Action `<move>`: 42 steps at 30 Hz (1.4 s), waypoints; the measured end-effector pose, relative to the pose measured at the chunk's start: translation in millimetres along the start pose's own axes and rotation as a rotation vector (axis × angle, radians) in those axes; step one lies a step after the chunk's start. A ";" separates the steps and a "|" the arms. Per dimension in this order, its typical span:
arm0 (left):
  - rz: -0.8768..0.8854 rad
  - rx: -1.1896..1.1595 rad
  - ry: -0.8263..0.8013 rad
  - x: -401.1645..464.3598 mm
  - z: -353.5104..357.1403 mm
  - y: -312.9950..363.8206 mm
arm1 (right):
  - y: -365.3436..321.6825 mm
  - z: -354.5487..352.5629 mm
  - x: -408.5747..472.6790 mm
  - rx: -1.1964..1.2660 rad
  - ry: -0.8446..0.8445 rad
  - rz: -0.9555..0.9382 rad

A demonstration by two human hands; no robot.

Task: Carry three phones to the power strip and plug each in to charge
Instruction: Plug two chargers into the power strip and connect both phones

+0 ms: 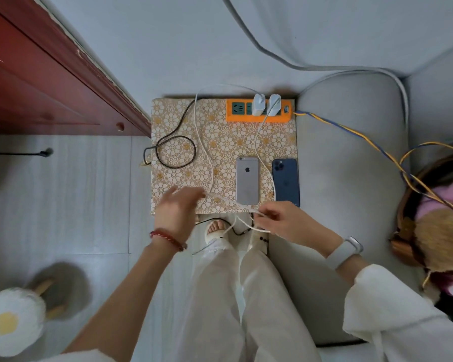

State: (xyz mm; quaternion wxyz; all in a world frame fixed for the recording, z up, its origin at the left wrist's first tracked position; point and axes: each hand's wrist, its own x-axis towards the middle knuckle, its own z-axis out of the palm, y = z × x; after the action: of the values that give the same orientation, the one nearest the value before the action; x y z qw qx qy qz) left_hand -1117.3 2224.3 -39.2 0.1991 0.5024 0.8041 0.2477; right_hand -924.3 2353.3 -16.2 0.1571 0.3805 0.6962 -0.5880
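R hand (277, 220) pinches white cable (205, 152) | L hand (179, 205) blurred, fingers spread, empty

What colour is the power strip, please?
Orange casing with dark green sockets, seen in the head view.

The left hand (177, 205) is smeared by motion — its fingertips blur into the patterned board (183, 118), so whether they touch the white cable (207, 158) beside them cannot be told. Under the right hand (277, 220) the white cables cross in a tangle, and the plug end between its curled fingers is too small to make out. Right of that hand, a basket (408, 226) of plush toys is cut off by the frame edge — the far-left fried-egg cushion (11, 322) is blurred.
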 end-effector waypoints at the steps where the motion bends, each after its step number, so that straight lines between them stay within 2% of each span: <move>1: -0.124 -0.014 0.041 -1.5 -3.0 -9.6 | 11.7 -4.1 -2.8 -0.037 0.008 0.039; 4: -0.408 -0.030 0.119 -11.2 -7.0 -33.5 | 38.5 -13.0 -9.8 -0.083 0.049 0.135; 6: -0.434 0.061 0.034 -15.3 -0.6 -41.2 | 43.4 -12.3 -9.0 -0.081 0.102 0.146; 8: -0.329 0.142 -0.176 -18.0 8.2 -33.9 | 36.5 -5.3 -3.2 -0.109 0.086 0.108; 10: -0.142 0.200 -0.378 -18.8 19.8 -12.7 | 21.8 5.8 4.0 -0.118 0.030 0.023; 12: 0.021 0.222 -0.452 -19.1 32.4 7.7 | 8.6 14.5 10.1 -0.105 0.005 -0.039; 13: 0.064 0.174 -0.411 -17.6 34.6 13.7 | 5.5 15.5 12.4 -0.116 0.005 -0.056; 15: 0.049 0.056 -0.211 -11.5 31.8 13.4 | 9.7 11.3 12.7 -0.154 0.011 -0.058; 18: -0.272 -0.018 -0.013 -7.5 15.5 -10.8 | 33.8 -6.9 4.9 -0.163 0.061 0.057; 20: -0.476 -0.029 0.020 -8.6 4.1 -31.4 | 50.1 -20.5 -2.2 -0.138 0.164 0.155; 22: -0.523 0.079 -0.088 -11.1 1.9 -44.4 | 56.4 -26.5 -5.8 -0.106 0.232 0.203; 24: -0.415 0.143 -0.251 -13.4 6.7 -41.5 | 47.5 -21.3 -4.0 -0.138 0.169 0.160; 26: -0.222 0.152 -0.372 -10.1 14.7 -21.1 | 33.0 -8.0 3.0 -0.204 0.049 0.096; 28: -0.035 0.173 -0.482 -4.3 28.4 3.5 | 19.9 3.6 11.0 -0.224 0.002 0.044; 30: 0.036 0.113 -0.570 2.5 37.7 17.8 | 12.6 5.8 14.3 -0.160 0.075 0.012; 32: -0.043 -0.042 -0.582 10.3 36.8 18.4 | 14.7 0.2 12.4 -0.204 0.221 0.006; 35: -0.103 -0.103 -0.398 7.7 27.1 2.2 | 33.7 -10.8 5.7 -0.368 0.469 0.123; 39: -0.127 -0.036 -0.218 -8.3 18.8 -21.0 | 58.3 -22.9 1.8 -0.382 0.708 0.386; 41: -0.185 0.047 -0.199 -16.1 18.8 -32.6 | 64.5 -31.5 6.4 -0.164 0.718 0.543; 42: -0.192 0.094 -0.213 -20.1 20.0 -37.7 | 65.0 -34.7 9.4 0.104 0.711 0.586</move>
State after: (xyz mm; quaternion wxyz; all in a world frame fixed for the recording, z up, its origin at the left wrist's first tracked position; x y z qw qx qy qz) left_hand -1124.3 2196.1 -76.3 0.2821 0.4554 0.8335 0.1351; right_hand -876.2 2390.4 -58.9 0.0489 0.7465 0.5398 -0.3860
